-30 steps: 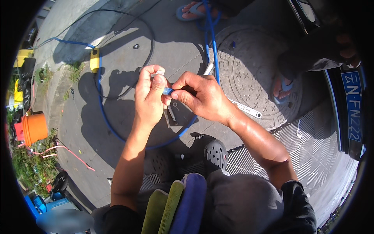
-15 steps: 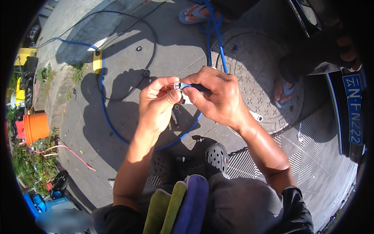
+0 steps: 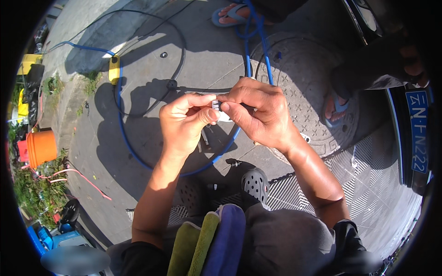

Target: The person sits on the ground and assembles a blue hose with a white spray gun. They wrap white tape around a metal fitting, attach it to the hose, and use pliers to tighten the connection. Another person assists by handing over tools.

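My left hand [image 3: 182, 122] pinches a small silvery ringed fitting [image 3: 215, 105] between thumb and forefinger. Thumb and fingers of my right hand [image 3: 260, 110] close on a dark slim piece [image 3: 220, 106] that meets the fitting; its kind is mostly hidden by the fingers. Both hands nearly touch, held above the paving in front of me. A white scrap [image 3: 224, 117] shows just below the fingertips, too covered to name. On the ground beneath lie slim metal parts [image 3: 205, 137] and a small dark fitting [image 3: 235, 163].
A blue hose [image 3: 123, 138] loops over the paving, beside a yellow box [image 3: 114, 69] and black cable [image 3: 184, 46]. At right are a round manhole cover [image 3: 304, 92], another person's sandalled foot [image 3: 336, 110] and a car's bumper [image 3: 398, 138]. An orange bucket [image 3: 41, 148] stands left.
The right fingers have moved closer to the left fingertips and now cover the blue-tipped dark piece more. The silvery fitting has turned, showing its ringed side.
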Motion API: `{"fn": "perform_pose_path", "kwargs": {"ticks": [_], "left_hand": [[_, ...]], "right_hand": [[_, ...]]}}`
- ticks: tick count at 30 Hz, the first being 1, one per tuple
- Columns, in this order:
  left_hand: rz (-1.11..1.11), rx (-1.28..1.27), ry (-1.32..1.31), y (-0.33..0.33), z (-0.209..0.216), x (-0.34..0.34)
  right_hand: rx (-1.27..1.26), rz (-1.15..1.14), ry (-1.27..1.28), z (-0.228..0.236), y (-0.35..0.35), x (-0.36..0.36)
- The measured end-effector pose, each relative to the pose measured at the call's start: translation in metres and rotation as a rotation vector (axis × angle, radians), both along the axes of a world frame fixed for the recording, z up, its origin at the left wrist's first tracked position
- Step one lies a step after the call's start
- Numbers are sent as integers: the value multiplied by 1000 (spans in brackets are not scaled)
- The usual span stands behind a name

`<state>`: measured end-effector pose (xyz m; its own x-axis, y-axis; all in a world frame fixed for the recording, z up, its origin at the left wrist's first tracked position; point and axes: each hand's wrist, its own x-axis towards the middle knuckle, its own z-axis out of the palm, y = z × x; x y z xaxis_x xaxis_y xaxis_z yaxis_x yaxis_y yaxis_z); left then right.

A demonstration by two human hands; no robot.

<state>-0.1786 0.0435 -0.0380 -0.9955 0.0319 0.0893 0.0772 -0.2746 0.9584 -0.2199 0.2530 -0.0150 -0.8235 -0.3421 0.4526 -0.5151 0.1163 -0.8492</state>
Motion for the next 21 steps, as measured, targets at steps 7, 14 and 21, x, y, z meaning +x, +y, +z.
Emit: {"fn": "perform_pose_path", "kwargs": {"ticks": [7,14,21], "left_hand": [[-1,-81,96,10,8,2],[53,-313,284,10,9,0],[36,-299,171,4,12,-5]], "right_hand": [[-199,170,-650,9,4,-6],[-309,255,-750,7,5,-7],[-138,149,-586,5,6,6]]}}
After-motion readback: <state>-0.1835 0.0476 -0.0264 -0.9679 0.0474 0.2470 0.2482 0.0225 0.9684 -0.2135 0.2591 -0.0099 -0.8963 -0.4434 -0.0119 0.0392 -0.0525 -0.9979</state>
